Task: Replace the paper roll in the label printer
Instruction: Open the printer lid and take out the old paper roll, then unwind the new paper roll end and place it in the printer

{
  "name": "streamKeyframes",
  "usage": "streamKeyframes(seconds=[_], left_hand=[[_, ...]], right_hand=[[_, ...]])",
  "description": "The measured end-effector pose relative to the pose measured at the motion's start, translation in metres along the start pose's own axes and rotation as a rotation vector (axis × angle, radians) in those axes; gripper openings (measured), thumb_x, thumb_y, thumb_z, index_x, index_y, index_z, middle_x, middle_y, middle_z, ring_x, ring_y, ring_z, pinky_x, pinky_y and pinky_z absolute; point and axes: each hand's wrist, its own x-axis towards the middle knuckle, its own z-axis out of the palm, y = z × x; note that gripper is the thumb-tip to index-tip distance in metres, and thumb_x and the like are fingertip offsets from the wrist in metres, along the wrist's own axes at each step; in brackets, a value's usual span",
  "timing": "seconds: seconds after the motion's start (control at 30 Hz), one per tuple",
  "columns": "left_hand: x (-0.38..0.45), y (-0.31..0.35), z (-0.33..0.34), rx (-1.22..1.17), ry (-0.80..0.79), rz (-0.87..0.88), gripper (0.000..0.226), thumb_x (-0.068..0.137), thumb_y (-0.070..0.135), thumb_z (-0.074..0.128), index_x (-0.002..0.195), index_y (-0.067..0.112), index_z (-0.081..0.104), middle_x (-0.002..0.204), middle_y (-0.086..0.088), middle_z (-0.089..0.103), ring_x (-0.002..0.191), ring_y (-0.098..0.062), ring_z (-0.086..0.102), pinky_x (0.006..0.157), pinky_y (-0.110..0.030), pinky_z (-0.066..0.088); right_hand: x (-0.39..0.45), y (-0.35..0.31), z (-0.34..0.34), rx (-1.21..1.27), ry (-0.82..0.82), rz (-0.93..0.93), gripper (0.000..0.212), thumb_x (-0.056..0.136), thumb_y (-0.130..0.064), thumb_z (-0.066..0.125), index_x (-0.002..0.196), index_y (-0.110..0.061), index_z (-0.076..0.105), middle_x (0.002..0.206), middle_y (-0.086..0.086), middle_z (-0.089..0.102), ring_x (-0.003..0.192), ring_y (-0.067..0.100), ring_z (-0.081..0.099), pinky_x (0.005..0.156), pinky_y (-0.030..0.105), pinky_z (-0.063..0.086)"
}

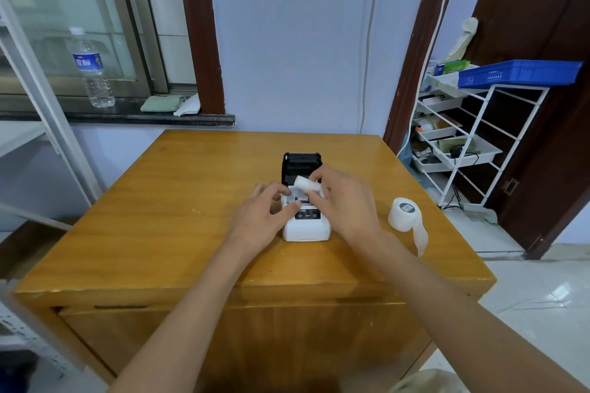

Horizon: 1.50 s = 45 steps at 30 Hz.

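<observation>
A small white label printer stands in the middle of the wooden table, its black lid flipped open toward the far side. My right hand pinches a small white paper roll just above the open paper bay. My left hand rests against the printer's left side, thumb on its top near the black button panel. A second, larger white paper roll stands on the table to the right of the printer, with a loose strip trailing toward me.
A water bottle and a folded cloth sit on the window sill at the back left. A white wire rack with a blue tray stands at the right beside a dark door.
</observation>
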Motion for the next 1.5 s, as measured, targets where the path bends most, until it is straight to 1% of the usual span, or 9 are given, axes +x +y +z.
streamKeyframes(seconds=[0.23,0.33,0.47,0.57,0.67,0.83,0.97,1.27,1.5], left_hand=[[-0.001,0.005,0.003,0.286,0.031,0.064,0.041,0.101,0.059,0.024,0.122,0.038,0.052,0.122,0.007,0.053,0.075,-0.014,0.060,0.058,-0.033,0.052],[0.002,0.004,0.002,0.254,0.031,0.021,0.044,0.105,0.057,0.024,0.132,0.034,0.050,0.134,0.001,0.051,0.080,-0.019,0.061,0.062,-0.035,0.050],[-0.009,0.003,-0.004,0.181,0.060,0.082,0.054,0.102,0.062,0.027,0.140,0.027,0.045,0.138,0.001,0.047,0.081,-0.022,0.066,0.067,-0.042,0.056],[-0.020,0.013,-0.002,0.375,0.035,0.188,0.052,0.102,0.058,0.034,0.137,0.022,0.047,0.131,-0.001,0.047,0.076,-0.023,0.065,0.055,-0.035,0.050],[-0.022,0.019,-0.003,0.419,0.035,0.152,0.052,0.101,0.057,0.037,0.139,0.022,0.045,0.135,-0.001,0.046,0.082,-0.025,0.067,0.055,-0.035,0.047],[-0.029,0.022,-0.006,0.423,0.020,0.153,0.048,0.100,0.058,0.040,0.138,0.030,0.048,0.143,0.002,0.047,0.095,-0.026,0.068,0.064,-0.036,0.052],[-0.034,0.023,-0.008,0.413,0.020,0.134,0.051,0.099,0.058,0.042,0.143,0.032,0.047,0.148,0.005,0.046,0.107,-0.025,0.066,0.071,-0.037,0.054],[-0.041,0.025,-0.010,0.392,0.055,0.099,0.051,0.096,0.060,0.044,0.140,0.035,0.051,0.144,0.008,0.050,0.105,-0.025,0.067,0.073,-0.037,0.054],[-0.043,0.024,-0.010,0.368,0.090,0.088,0.048,0.095,0.060,0.048,0.135,0.033,0.054,0.141,0.010,0.052,0.100,-0.025,0.068,0.066,-0.033,0.042]], right_hand=[[-0.037,-0.003,-0.003,0.544,0.147,0.452,0.019,0.093,-0.039,0.075,0.104,-0.026,0.068,0.071,-0.004,0.069,0.051,0.009,0.060,0.051,0.034,0.052],[-0.038,-0.002,-0.012,0.709,0.102,0.560,0.016,0.098,-0.035,0.069,0.105,-0.021,0.063,0.079,0.002,0.077,0.038,0.017,0.054,0.044,0.027,0.046],[-0.040,0.005,-0.013,0.804,0.014,0.655,0.022,0.099,-0.032,0.066,0.101,-0.010,0.062,0.081,0.000,0.080,0.039,0.018,0.054,0.048,0.025,0.045],[-0.040,0.006,-0.007,0.753,0.003,0.662,0.024,0.092,-0.035,0.072,0.088,-0.012,0.066,0.068,-0.004,0.066,0.051,0.010,0.051,0.057,0.029,0.043],[-0.040,0.008,-0.003,0.659,0.104,0.691,0.017,0.087,-0.031,0.076,0.088,-0.016,0.068,0.065,-0.009,0.059,0.055,0.005,0.049,0.058,0.024,0.040],[-0.043,0.009,0.000,0.329,0.053,0.675,0.016,0.088,-0.034,0.074,0.098,-0.021,0.073,0.076,-0.005,0.071,0.070,0.014,0.065,0.060,0.029,0.044],[-0.040,0.007,0.003,0.229,0.024,0.719,0.020,0.088,-0.036,0.075,0.102,-0.022,0.077,0.090,0.003,0.077,0.084,0.025,0.071,0.066,0.029,0.047],[-0.040,0.005,0.004,0.099,-0.010,0.721,0.016,0.093,-0.032,0.071,0.104,-0.021,0.076,0.097,0.005,0.077,0.091,0.028,0.072,0.073,0.033,0.057],[-0.046,-0.002,-0.004,0.059,-0.024,0.627,0.038,0.095,-0.030,0.067,0.131,-0.017,0.061,0.104,0.010,0.076,0.095,0.031,0.073,0.079,0.041,0.060]])
